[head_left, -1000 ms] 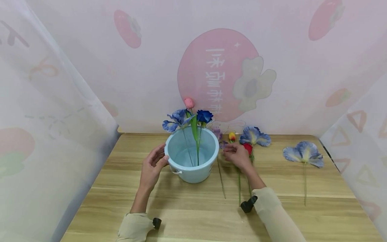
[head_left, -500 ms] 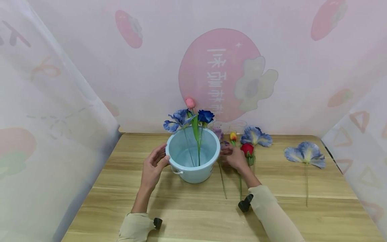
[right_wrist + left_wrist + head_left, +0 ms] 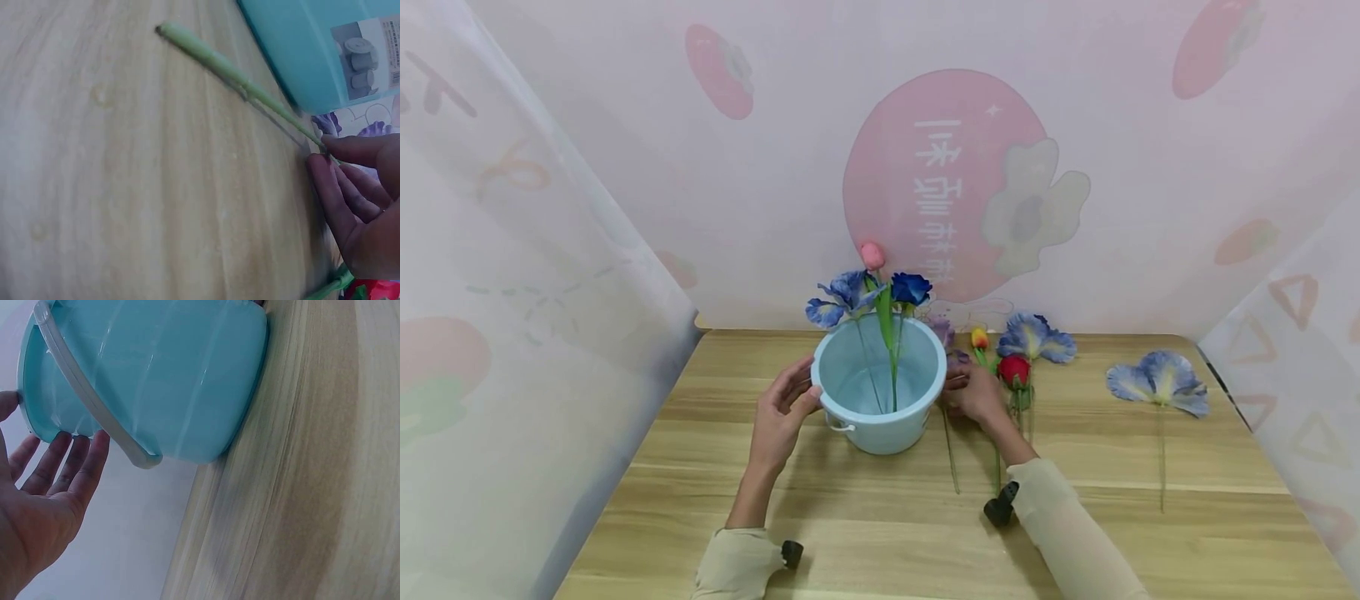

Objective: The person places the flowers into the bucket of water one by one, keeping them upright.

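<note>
A light blue bucket point(image 3: 882, 433) stands upright on the table. Inside it lean a pink tulip point(image 3: 872, 256), a blue rose point(image 3: 911, 288) and a blue iris point(image 3: 824, 313). My left hand point(image 3: 47, 506) touches the bucket's left side, its fairly straight fingertips and thumb tip at the rim. Beside the bucket's right wall, my right hand point(image 3: 369, 187) pinches a thin green flower stem point(image 3: 212, 59) between thumb and forefinger. That stem lies close over the wood, its cut end towards the table's front. Purple petals point(image 3: 328, 123) show beyond the pinching fingers; where the stem meets its bloom is hidden.
Right of my right hand lie a red rose point(image 3: 1014, 372), a red-yellow tulip point(image 3: 979, 337) and a blue iris point(image 3: 1030, 337). Farther right lies another blue iris point(image 3: 1162, 383). A printed curtain point(image 3: 760, 192) rises behind the wooden table point(image 3: 880, 533).
My right hand has moved left from near the red rose to the bucket's side, uncovering the rose. The pinched stem has shifted slightly left in the last half second. The left hand stays at the rim.
</note>
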A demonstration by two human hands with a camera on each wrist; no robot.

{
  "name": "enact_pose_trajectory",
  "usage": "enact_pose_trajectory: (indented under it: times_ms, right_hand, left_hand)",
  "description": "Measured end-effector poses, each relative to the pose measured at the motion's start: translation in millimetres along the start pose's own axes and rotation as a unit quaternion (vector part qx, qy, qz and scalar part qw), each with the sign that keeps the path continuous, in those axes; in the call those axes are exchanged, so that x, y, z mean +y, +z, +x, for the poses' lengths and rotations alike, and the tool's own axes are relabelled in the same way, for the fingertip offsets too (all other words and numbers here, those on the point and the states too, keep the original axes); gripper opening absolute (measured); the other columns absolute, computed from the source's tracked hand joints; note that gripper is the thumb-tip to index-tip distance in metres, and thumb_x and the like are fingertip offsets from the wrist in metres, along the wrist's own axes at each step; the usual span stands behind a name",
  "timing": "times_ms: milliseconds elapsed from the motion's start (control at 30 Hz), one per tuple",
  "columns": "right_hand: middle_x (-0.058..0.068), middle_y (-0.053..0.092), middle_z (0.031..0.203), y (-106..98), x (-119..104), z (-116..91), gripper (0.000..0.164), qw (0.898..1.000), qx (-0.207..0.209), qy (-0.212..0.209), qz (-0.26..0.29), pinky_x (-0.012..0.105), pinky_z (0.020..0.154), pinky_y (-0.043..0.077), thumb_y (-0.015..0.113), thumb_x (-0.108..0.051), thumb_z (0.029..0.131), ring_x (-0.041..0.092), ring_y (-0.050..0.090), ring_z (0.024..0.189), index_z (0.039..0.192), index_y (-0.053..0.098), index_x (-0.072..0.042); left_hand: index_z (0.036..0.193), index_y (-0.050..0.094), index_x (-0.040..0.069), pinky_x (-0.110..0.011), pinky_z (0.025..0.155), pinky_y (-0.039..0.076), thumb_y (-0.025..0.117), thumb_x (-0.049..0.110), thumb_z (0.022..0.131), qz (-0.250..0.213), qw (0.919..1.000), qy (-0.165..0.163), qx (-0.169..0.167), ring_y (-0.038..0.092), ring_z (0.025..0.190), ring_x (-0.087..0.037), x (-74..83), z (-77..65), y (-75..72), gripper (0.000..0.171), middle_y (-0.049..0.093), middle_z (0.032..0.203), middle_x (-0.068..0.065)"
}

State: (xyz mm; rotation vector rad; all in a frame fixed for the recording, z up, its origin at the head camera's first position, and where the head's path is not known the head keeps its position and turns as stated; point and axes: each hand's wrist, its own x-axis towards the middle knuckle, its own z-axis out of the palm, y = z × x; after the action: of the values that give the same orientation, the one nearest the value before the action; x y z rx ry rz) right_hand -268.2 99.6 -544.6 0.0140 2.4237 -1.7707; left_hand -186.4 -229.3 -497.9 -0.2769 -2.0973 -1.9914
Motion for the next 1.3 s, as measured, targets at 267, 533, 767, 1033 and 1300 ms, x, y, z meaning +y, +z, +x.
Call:
enact_pose_trajectory:
  times_ms: [267, 533, 767, 1033, 1300]
  right_hand:
    - [0.026, 0.079, 0.115, -10, -11, -12, 0.03, 1.0, 0.017, 0.015, 0.003, 0.039, 0.065, 0.069, 0.073, 0.004, 0.093, 0.029, 0.081, 0.081, 0.123, 0.075, 0.004]
    - [0.026, 0.074, 0.128, -30, -34, -28, 0.034, 0.997, 0.054, -0.001, 0.048, 0.042, 0.075, 0.07, 0.07, 0.002, 0.098, 0.035, 0.078, 0.106, 0.132, 0.072, 0.002]
    - [0.019, 0.073, 0.124, -43, -57, -39, 0.038, 0.99, 0.083, -0.052, 0.103, 0.031, 0.073, 0.069, 0.076, -0.003, 0.098, 0.02, 0.077, 0.101, 0.135, 0.067, 0.002]
    - [0.028, 0.071, 0.124, -49, -93, -52, 0.038, 0.98, 0.109, -0.119, 0.115, 0.028, 0.07, 0.069, 0.079, -0.004, 0.097, 0.007, 0.074, 0.089, 0.132, 0.069, 0.002]
    - [0.025, 0.074, 0.122, -51, -135, -60, 0.033, 0.967, 0.131, -0.175, 0.13, 0.028, 0.067, 0.068, 0.079, -0.002, 0.096, 0.009, 0.074, 0.088, 0.128, 0.073, 0.001]
  left_hand:
    - [0.154, 0.056, 0.004, -0.026, 0.088, 0.067, 0.069, 0.008, 0.105, -0.001, 1.0, 0.0, 0.001, 0.068, 0.124, -0.021, -0.6, -0.1, 0.3, 0.051, 0.061, 0.148, -0.025]
    - [0.153, 0.056, 0.004, -0.026, 0.088, 0.067, 0.069, 0.008, 0.105, 0.001, 1.0, 0.0, 0.0, 0.069, 0.125, -0.024, -1.8, 0.3, -0.3, 0.05, 0.062, 0.147, -0.025]
    - [0.153, 0.056, 0.004, -0.026, 0.088, 0.067, 0.069, 0.008, 0.105, -0.002, 1.0, 0.0, 0.0, 0.068, 0.125, -0.026, -3.1, 0.1, -0.5, 0.051, 0.062, 0.147, -0.025]
    - [0.153, 0.056, 0.004, -0.025, 0.088, 0.067, 0.069, 0.009, 0.104, 0.001, 1.0, -0.001, 0.001, 0.069, 0.125, -0.023, -2.4, 0.4, 0.0, 0.051, 0.062, 0.147, -0.025]
    - [0.153, 0.055, 0.003, -0.024, 0.089, 0.067, 0.068, 0.008, 0.105, 0.001, 1.0, 0.0, 0.003, 0.069, 0.123, -0.018, -1.8, 0.3, 0.5, 0.05, 0.061, 0.148, -0.028]
